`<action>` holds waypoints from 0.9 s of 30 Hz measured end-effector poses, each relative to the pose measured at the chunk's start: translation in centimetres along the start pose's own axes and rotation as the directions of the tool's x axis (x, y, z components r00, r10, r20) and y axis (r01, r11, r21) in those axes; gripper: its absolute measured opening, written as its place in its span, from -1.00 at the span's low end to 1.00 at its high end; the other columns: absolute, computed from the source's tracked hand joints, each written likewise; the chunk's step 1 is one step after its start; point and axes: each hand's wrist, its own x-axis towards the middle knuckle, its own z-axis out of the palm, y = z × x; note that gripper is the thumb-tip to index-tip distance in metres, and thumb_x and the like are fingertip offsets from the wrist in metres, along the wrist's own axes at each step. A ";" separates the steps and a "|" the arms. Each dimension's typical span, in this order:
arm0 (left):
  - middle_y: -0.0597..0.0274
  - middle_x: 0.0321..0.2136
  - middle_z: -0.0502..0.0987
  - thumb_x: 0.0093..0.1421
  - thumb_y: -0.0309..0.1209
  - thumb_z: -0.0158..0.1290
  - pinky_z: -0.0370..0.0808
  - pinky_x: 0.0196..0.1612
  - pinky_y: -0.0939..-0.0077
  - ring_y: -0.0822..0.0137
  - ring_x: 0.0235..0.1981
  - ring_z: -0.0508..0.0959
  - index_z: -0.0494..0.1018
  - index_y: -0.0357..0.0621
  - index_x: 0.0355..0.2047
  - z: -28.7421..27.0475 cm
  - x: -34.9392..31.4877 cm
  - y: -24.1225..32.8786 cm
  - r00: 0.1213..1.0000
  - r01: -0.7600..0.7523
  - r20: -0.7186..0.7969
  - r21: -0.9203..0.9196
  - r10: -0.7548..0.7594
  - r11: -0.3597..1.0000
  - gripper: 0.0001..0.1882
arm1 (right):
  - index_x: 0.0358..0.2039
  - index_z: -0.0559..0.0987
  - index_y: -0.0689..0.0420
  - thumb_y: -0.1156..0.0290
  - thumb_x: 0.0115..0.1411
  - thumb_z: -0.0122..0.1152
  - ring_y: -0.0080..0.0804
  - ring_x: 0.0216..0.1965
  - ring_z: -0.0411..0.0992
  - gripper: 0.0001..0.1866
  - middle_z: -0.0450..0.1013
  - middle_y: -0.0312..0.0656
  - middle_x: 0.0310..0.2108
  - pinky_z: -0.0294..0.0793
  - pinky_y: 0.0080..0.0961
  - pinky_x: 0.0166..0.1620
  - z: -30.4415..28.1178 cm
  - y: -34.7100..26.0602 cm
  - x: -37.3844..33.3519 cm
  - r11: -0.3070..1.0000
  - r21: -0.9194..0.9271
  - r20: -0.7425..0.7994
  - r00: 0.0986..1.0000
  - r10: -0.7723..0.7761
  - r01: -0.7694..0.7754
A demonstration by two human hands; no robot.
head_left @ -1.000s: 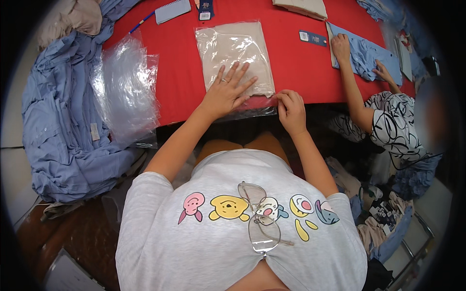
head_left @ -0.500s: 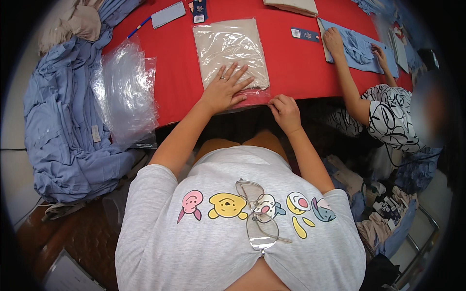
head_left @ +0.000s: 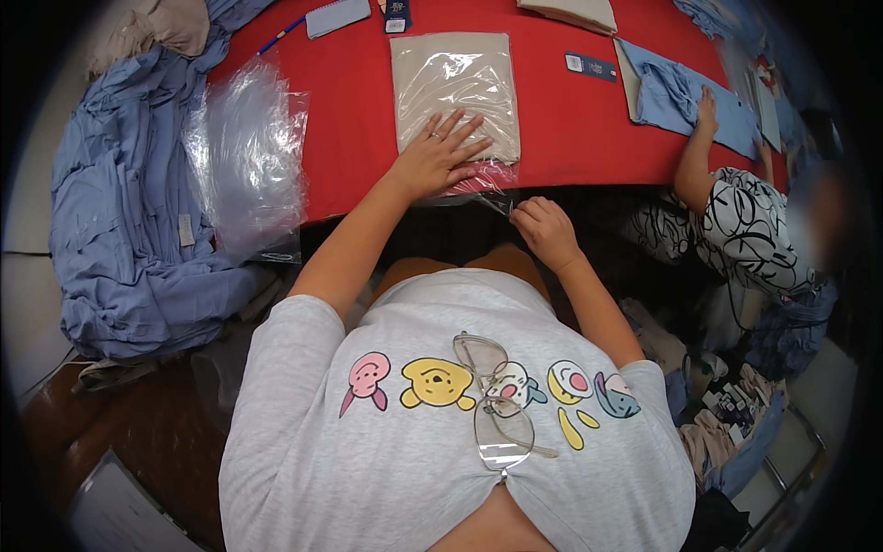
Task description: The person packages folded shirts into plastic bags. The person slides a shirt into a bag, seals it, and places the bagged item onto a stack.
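Observation:
A folded beige garment (head_left: 455,78) lies flat inside a clear plastic bag (head_left: 492,177) at the table's near edge. My left hand (head_left: 440,156) presses on the lower part of the bagged garment, its fingers spread and a ring on one of them. Just off the table edge, my right hand (head_left: 546,232) pinches a lower corner of the bag's loose end. That end is drawn down toward me, stretched and creased between my two hands.
A stack of clear plastic bags (head_left: 248,156) lies left of the garment, beside heaped blue shirts (head_left: 120,212). Beyond are a notepad (head_left: 337,17), a blue pen (head_left: 280,35) and dark tags (head_left: 590,66). At right, a co-worker's hand (head_left: 706,112) rests on a folded blue garment (head_left: 662,92).
My right hand has pulled the bag's loose end lower, toward me. My left hand stays flat on the garment. The co-worker's hands have shifted right along the blue garment.

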 end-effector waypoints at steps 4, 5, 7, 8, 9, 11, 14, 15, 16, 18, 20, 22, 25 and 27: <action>0.25 0.67 -0.11 0.53 0.18 -0.15 -0.12 0.62 -0.23 -0.06 0.66 -0.10 0.12 0.45 0.61 0.5 0.1 -0.2 1.000 0.003 -0.007 -0.002 -0.003 1.000 -0.30 | -0.12 0.64 0.09 0.31 0.15 0.51 -0.13 0.02 0.52 -0.68 0.54 -0.18 -0.09 0.43 -0.09 0.18 -1.5 -1.8 1.9 0.998 0.030 -0.136 0.989 0.064 -0.060; 0.24 0.67 -0.12 0.53 0.17 -0.14 -0.12 0.62 -0.23 -0.06 0.66 -0.10 0.11 0.45 0.61 0.5 0.0 -0.2 1.000 0.008 -0.002 0.009 -0.008 1.000 -0.30 | -0.08 0.64 0.08 0.27 0.14 0.54 -0.11 0.06 0.51 -0.63 0.54 -0.17 -0.06 0.40 -0.04 0.22 -1.6 -2.7 2.8 0.993 0.057 -0.184 0.977 0.109 -0.100; 0.23 0.67 -0.12 0.53 0.16 -0.14 -0.13 0.62 -0.24 -0.06 0.66 -0.11 0.11 0.46 0.61 0.6 -0.1 -0.2 1.000 0.004 0.011 0.018 -0.004 1.000 -0.30 | -0.05 0.62 0.09 0.24 0.11 0.56 -0.11 0.08 0.49 -0.56 0.52 -0.16 -0.02 0.35 -0.04 0.26 0.3 -3.0 4.6 0.997 0.032 -0.124 0.990 0.071 -0.068; 0.23 0.67 -0.12 0.53 0.15 -0.14 -0.13 0.62 -0.24 -0.06 0.66 -0.11 0.11 0.46 0.61 0.8 -0.2 -0.3 1.000 0.003 0.019 0.019 -0.003 1.000 -0.30 | -0.04 0.61 0.10 0.23 0.09 0.57 -0.11 0.09 0.48 -0.53 0.51 -0.15 0.00 0.33 -0.04 0.28 1.5 -3.1 5.6 0.999 0.022 -0.093 0.994 0.052 -0.050; 0.23 0.67 -0.12 0.53 0.15 -0.13 -0.13 0.62 -0.24 -0.06 0.66 -0.11 0.11 0.47 0.61 0.9 -0.2 -0.5 1.000 0.004 0.024 0.023 -0.005 1.000 -0.31 | -0.07 0.63 0.11 0.27 0.11 0.54 -0.10 0.02 0.50 -0.59 0.53 -0.14 -0.08 0.37 -0.08 0.23 2.6 -3.7 6.9 0.997 0.008 -0.084 0.994 0.074 -0.074; 0.26 0.68 -0.13 0.52 0.15 -0.13 -0.13 0.62 -0.24 -0.05 0.66 -0.12 0.11 0.49 0.61 0.6 0.1 -0.6 0.999 0.007 0.048 0.017 -0.008 1.000 -0.30 | -0.11 0.64 0.12 0.32 0.16 0.47 -0.12 -0.05 0.51 -0.69 0.53 -0.14 -0.14 0.40 -0.12 0.19 5.2 -3.2 7.8 0.997 -0.010 -0.060 0.995 0.077 -0.077; 0.27 0.68 -0.13 0.51 0.16 -0.12 -0.12 0.62 -0.23 -0.04 0.66 -0.12 0.12 0.50 0.60 0.9 -0.1 -0.7 0.999 0.009 0.036 -0.006 -0.009 1.000 -0.30 | -0.18 0.65 0.14 0.42 0.22 0.35 -0.15 -0.14 0.50 -0.83 0.53 -0.15 -0.22 0.44 -0.18 0.13 7.1 -2.9 7.4 1.000 0.001 -0.038 0.999 0.003 -0.003; 0.27 0.68 -0.13 0.50 0.17 -0.12 -0.12 0.62 -0.23 -0.04 0.66 -0.11 0.12 0.50 0.60 0.9 -0.1 -0.7 1.000 0.007 0.019 -0.019 -0.007 1.000 -0.30 | -0.21 0.65 0.14 0.45 0.24 0.31 -0.16 -0.17 0.50 -0.88 0.52 -0.16 -0.25 0.45 -0.20 0.11 7.0 -2.8 7.3 0.999 0.006 -0.032 0.999 -0.033 0.033; 0.28 0.68 -0.12 0.50 0.18 -0.12 -0.12 0.62 -0.23 -0.04 0.66 -0.11 0.13 0.51 0.60 0.9 -0.2 -0.7 1.000 0.008 0.017 -0.010 -0.008 1.000 -0.30 | -0.22 0.65 0.14 0.45 0.23 0.29 -0.17 -0.17 0.50 -0.88 0.53 -0.16 -0.25 0.46 -0.21 0.10 6.8 -2.7 7.3 0.998 0.010 -0.032 0.997 -0.068 0.068; 0.28 0.67 -0.10 0.50 0.20 -0.13 -0.11 0.62 -0.22 -0.04 0.66 -0.10 0.13 0.51 0.59 0.9 -0.3 -0.8 1.000 0.007 0.013 0.011 -0.007 1.000 -0.30 | -0.25 0.65 0.15 0.47 0.22 0.25 -0.20 -0.17 0.50 -0.89 0.53 -0.17 -0.26 0.47 -0.22 0.09 6.3 -2.6 7.4 0.990 0.017 -0.035 0.990 -0.138 0.138; 0.29 0.67 -0.09 0.50 0.21 -0.14 -0.11 0.62 -0.22 -0.05 0.66 -0.09 0.14 0.51 0.59 1.0 -0.1 -0.6 1.000 -0.002 0.016 -0.002 0.002 1.000 -0.30 | -0.26 0.65 0.13 0.46 0.19 0.31 -0.20 -0.18 0.51 -0.89 0.51 -0.18 -0.28 0.49 -0.20 0.06 6.1 -2.4 6.9 0.981 -0.013 -0.018 0.981 -0.193 0.193; 0.29 0.67 -0.07 0.50 0.21 -0.14 -0.10 0.61 -0.23 -0.05 0.66 -0.08 0.15 0.52 0.59 1.2 0.1 -0.7 1.000 -0.013 0.009 0.002 0.013 1.000 -0.30 | -0.27 0.65 0.12 0.45 0.16 0.34 -0.21 -0.17 0.53 -0.88 0.52 -0.20 -0.28 0.50 -0.19 0.08 5.8 -2.1 6.8 0.968 -0.037 -0.017 0.968 -0.250 0.249; 0.30 0.67 -0.08 0.51 0.19 -0.14 -0.09 0.61 -0.23 -0.05 0.66 -0.08 0.15 0.50 0.59 1.3 0.2 -0.6 1.000 -0.009 0.008 0.011 0.009 1.000 -0.31 | -0.25 0.65 0.12 0.43 0.14 0.31 -0.25 -0.12 0.53 -0.85 0.53 -0.21 -0.25 0.49 -0.21 0.15 6.0 -1.8 5.7 0.948 -0.029 -0.004 0.948 -0.318 0.318; 0.29 0.67 -0.11 0.52 0.16 -0.14 -0.11 0.62 -0.23 -0.04 0.66 -0.11 0.13 0.47 0.60 1.3 0.2 -0.5 1.000 0.011 0.025 0.012 -0.011 1.000 -0.31 | -0.23 0.64 0.12 0.41 0.15 0.26 -0.26 -0.07 0.51 -0.82 0.52 -0.21 -0.23 0.45 -0.21 0.19 6.1 -2.4 4.4 0.939 0.006 0.035 0.938 -0.344 0.344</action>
